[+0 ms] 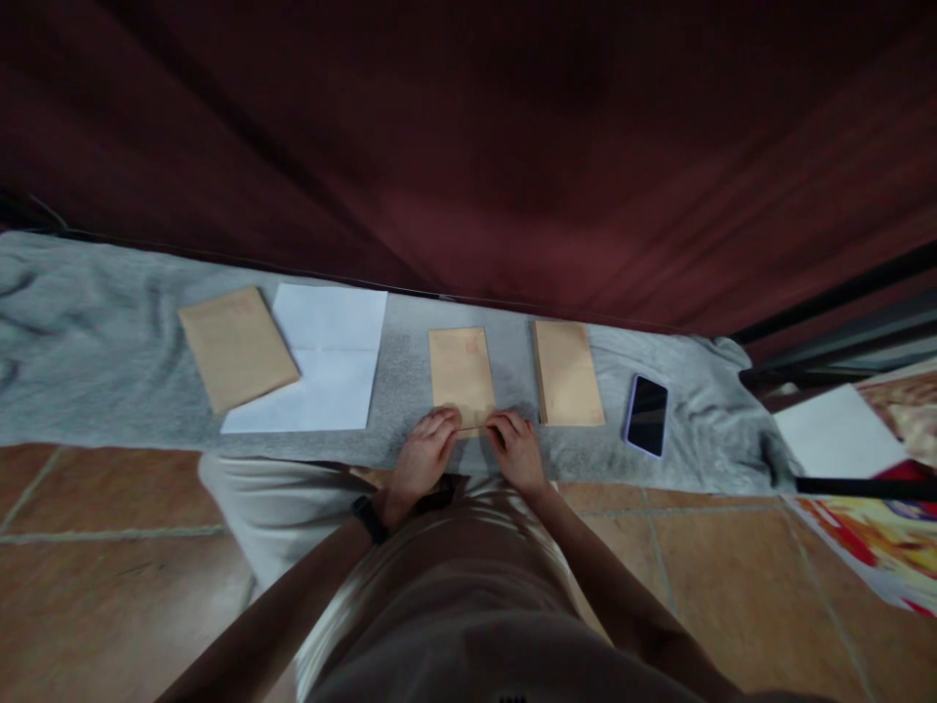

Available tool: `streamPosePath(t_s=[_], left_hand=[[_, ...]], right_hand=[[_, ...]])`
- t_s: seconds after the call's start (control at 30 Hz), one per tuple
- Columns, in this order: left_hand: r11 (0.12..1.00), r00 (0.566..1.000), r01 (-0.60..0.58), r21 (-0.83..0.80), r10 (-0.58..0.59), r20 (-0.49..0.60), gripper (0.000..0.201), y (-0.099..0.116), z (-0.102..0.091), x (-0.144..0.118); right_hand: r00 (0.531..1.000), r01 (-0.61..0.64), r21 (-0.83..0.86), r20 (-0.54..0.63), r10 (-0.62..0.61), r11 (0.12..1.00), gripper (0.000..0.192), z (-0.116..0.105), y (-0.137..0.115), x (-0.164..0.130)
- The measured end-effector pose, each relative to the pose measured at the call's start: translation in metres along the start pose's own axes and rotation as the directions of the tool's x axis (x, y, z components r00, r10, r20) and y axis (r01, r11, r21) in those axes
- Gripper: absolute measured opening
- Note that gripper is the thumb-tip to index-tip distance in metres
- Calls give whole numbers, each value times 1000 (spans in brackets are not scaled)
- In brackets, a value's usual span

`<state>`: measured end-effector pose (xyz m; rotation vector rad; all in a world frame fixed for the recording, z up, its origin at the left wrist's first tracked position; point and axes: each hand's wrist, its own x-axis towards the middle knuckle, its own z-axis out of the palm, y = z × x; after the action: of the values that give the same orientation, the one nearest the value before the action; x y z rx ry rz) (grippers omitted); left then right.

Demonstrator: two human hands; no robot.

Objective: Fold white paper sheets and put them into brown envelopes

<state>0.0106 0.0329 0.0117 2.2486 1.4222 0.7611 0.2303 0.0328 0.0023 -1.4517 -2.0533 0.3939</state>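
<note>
The left hand (pixel 425 454) and the right hand (pixel 516 451) each had a grip pinched on the near edge of the envelope (pixel 463 366), one toward either corner, fingertips bent over the paper. The envelope lay flat in front of the person on the grey-draped bench (pixel 509 376), its printed mark at the far end. If one grip pulled or pressed harder than the other, the thin edge could crease askew or tear; being close to the bench's front, the envelope could also slide toward the lap. The stack (pixel 571 376) stood just right of the right hand, so a careless swing outward might knock it out of square, perhaps toward the phone (pixel 647 415) beyond. Well to the left, a brown pile (pixel 238 347) overlapped a creased sheet (pixel 337 381); tugging that sheet could drag the pile with it.
</note>
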Motion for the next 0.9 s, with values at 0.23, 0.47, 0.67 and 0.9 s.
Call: streamPosePath(t_s=[0.23, 0.47, 0.67, 0.9], left_hand=[[999, 1000, -5, 49, 5, 2, 30, -1, -1, -2], [964, 986, -160, 212, 148, 72, 45, -10, 3, -19], [916, 957, -288, 280, 265, 120, 51, -16, -5, -27], [930, 962, -274, 245, 265, 68, 51, -11, -16, -31]], right_hand=[[1000, 29, -58, 11, -28, 998, 24, 1, -11, 0], [971, 189, -58, 158, -178, 980, 44, 18, -46, -26], [968, 195, -143, 187, -167, 970, 49, 10, -41, -30], [978, 161, -251, 171, -120, 955, 46, -11, -15, -31]])
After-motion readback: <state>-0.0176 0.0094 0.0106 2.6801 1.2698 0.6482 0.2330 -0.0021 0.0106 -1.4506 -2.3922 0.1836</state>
